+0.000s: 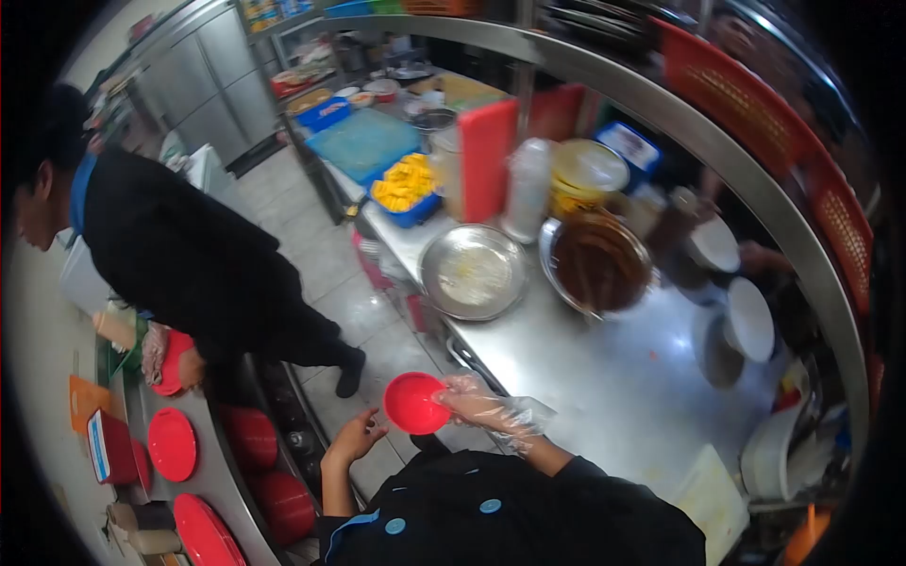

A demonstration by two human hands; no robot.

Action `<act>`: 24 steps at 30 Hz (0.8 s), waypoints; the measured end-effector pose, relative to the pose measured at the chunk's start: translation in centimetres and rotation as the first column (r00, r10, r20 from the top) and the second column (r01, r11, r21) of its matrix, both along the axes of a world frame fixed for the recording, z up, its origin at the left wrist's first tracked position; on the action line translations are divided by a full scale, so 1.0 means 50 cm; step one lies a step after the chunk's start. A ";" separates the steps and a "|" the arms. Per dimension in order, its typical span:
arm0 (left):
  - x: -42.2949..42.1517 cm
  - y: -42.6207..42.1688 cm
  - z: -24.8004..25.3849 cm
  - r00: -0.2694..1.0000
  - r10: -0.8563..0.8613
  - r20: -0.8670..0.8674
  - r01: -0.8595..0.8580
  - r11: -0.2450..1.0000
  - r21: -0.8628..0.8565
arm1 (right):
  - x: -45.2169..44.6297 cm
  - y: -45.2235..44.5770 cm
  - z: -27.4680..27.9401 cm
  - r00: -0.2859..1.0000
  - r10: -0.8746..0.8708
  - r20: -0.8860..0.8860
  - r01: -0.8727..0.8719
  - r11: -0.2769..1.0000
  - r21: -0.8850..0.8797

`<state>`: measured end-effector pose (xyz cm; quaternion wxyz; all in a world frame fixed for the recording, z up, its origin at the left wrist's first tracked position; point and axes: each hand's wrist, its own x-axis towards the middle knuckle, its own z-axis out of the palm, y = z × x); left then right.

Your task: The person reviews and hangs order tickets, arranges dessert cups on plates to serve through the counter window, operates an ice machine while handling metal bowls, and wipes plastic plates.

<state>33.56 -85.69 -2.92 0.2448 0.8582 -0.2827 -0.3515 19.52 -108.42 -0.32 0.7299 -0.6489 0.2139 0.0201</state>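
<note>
My right hand (472, 400), in a clear plastic glove, grips the rim of a small red bowl (408, 404) in front of my body. Nothing can be made out inside the bowl. Just left of it is my bare left hand (356, 440), its fingers apart and holding nothing. On the steel counter (585, 377) to my right stands a metal pan (472, 272) with a pale residue. Beside that pan is a metal bowl of dark brown sauce (599, 266).
A co-worker in black (198, 255) stands at left, one hand at a red plate (172, 363). More red plates (173, 443) line the left counter. A blue tray of yellow pieces (406, 189) and a red cutting board (486, 160) sit farther back. A metal shelf (679, 104) spans above.
</note>
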 end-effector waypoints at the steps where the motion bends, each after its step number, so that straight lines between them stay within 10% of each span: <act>1: 0.052 0.015 0.004 0.999 0.035 0.005 -0.035 0.999 -0.007 | 0.048 -0.005 0.010 0.994 0.011 -0.105 -0.018 0.998 -0.064; 12: 0.466 -0.016 0.165 0.949 0.316 0.003 -0.271 0.818 -0.507 | 0.558 -0.040 0.035 0.974 -0.228 0.000 0.228 0.974 0.007; 18: 0.581 -0.121 0.152 0.768 0.636 -0.078 -0.463 0.465 -0.754 | 0.894 -0.103 -0.111 0.977 -0.212 0.013 0.183 0.872 0.453; 21: 0.598 -0.138 0.150 0.797 0.602 -0.048 -0.426 0.504 -0.751 | 1.077 -0.104 -0.247 0.941 -0.243 -0.235 0.335 0.757 0.561; 24: 0.643 -0.165 0.152 0.728 0.661 -0.179 -0.594 0.480 -0.646 | 1.197 -0.097 -0.241 0.901 -0.199 -0.386 0.231 0.972 0.040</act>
